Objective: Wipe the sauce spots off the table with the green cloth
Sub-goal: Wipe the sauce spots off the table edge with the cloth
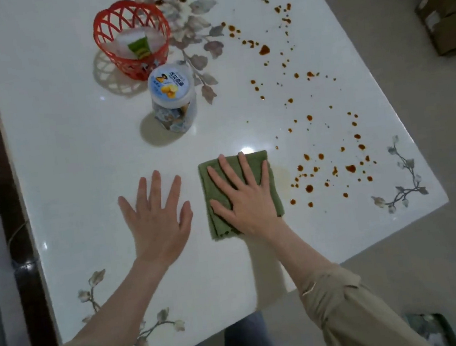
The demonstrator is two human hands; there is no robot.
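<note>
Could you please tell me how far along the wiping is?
Barely begun. A faint smear beside the cloth hints at one pass. The right hand presses flat on the cloth; the left hand rests on the table. Dozens of spots remain, right and far.

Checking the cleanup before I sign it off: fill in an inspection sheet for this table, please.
Surface: white table with printed flowers; brown sauce spots scattered over its right side and far edge.
Job's things: green cloth folded flat near the front edge, left of the nearest spots.
Clutter: red basket holding a tube; lidded jar just in front of it.
Hands: left hand flat on the bare table; right hand flat on the cloth, fingers spread.
Cables: nothing seen.
Surroundings: cardboard boxes on the floor, far right.
</note>
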